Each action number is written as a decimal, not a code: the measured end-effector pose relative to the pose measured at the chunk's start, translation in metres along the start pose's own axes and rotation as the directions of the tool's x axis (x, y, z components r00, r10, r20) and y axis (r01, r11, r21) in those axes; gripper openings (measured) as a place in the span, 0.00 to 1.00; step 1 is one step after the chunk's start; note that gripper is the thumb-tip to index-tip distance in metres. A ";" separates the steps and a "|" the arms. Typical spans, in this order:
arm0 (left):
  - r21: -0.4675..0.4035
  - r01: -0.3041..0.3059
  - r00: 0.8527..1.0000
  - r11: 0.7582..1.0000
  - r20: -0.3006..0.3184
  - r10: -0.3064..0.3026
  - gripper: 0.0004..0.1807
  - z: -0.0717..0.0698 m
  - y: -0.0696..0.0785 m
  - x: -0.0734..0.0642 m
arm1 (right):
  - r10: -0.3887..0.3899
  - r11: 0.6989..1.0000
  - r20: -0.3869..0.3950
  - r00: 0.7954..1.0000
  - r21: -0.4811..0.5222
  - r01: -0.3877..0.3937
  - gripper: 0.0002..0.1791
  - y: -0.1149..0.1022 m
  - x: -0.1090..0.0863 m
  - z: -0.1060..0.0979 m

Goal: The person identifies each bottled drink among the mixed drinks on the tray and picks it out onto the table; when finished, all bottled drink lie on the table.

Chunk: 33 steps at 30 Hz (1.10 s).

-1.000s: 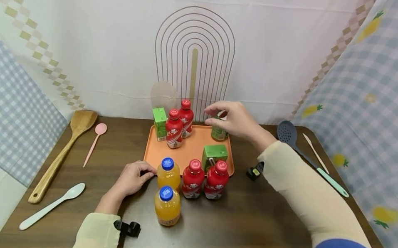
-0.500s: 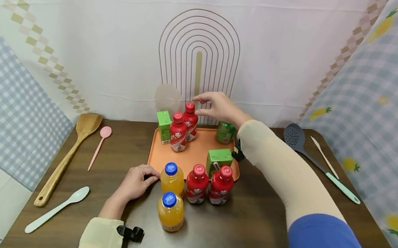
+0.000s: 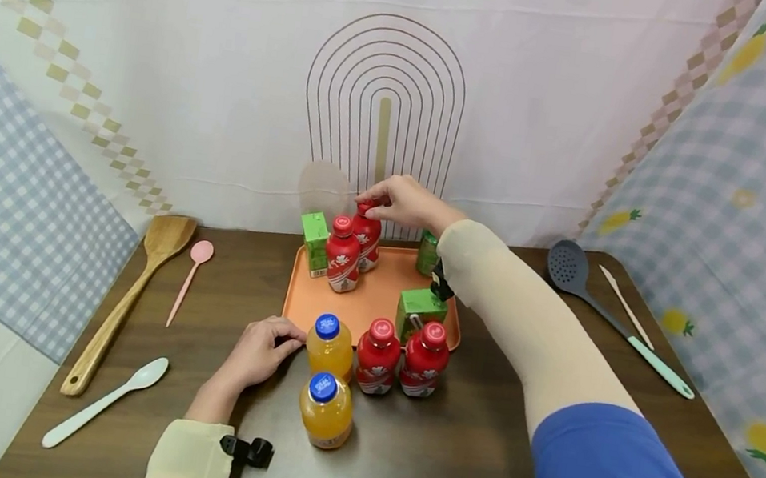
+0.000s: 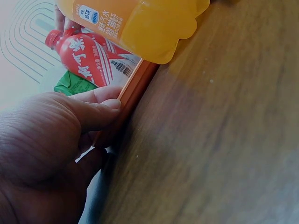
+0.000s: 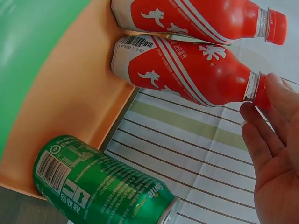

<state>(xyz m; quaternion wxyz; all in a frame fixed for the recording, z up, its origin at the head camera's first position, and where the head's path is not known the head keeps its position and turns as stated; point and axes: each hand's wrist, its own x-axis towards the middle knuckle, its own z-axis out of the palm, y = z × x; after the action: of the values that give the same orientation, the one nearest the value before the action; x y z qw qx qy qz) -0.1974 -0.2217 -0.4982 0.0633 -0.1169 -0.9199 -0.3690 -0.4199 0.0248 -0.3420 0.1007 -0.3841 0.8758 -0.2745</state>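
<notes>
At the back of an orange tray, my right hand pinches the cap of a red bottle between thumb and fingers. The bottle stands upright beside another red bottle and a green drink carton. My left hand holds the tray's front left corner, its thumb on the rim in the left wrist view. A green Sprite can stands at the tray's back right, partly hidden by the right arm in the head view. Another green carton sits at the front right.
Two orange soda bottles and two red bottles stand in front of the tray. On the left lie a wooden spatula, a pink spoon and a pale spoon. A slotted skimmer and a thin knife lie right.
My right hand has moved left from over the can to the rear red bottle and taken its cap. The left hand has stayed at the tray's corner.
</notes>
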 end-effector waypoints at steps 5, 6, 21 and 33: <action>0.001 0.000 1.000 1.000 0.000 0.000 0.05 -0.003 0.001 -0.001 | 0.014 1.000 -0.012 1.000 0.024 -0.014 0.17 -0.003 0.003 0.002; 0.000 0.000 1.000 1.000 -0.001 0.000 0.05 -0.003 0.001 -0.002 | 0.015 1.000 -0.016 1.000 0.028 -0.015 0.17 -0.004 0.004 0.002; 0.012 -0.013 1.000 1.000 0.004 0.013 0.05 -0.002 0.003 0.005 | 0.026 1.000 -0.021 0.999 0.005 -0.025 0.15 0.002 -0.015 -0.008; 0.015 -0.015 1.000 1.000 0.007 0.015 0.05 -0.005 0.003 0.006 | 0.052 0.997 -0.009 0.999 -0.047 -0.053 0.15 0.001 -0.030 -0.011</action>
<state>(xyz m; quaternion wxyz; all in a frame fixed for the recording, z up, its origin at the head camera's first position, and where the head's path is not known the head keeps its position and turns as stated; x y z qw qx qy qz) -0.2023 -0.2220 -0.4919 0.0636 -0.1245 -0.9220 -0.3611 -0.4044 0.0516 -0.3342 0.0952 -0.3621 0.8923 -0.2524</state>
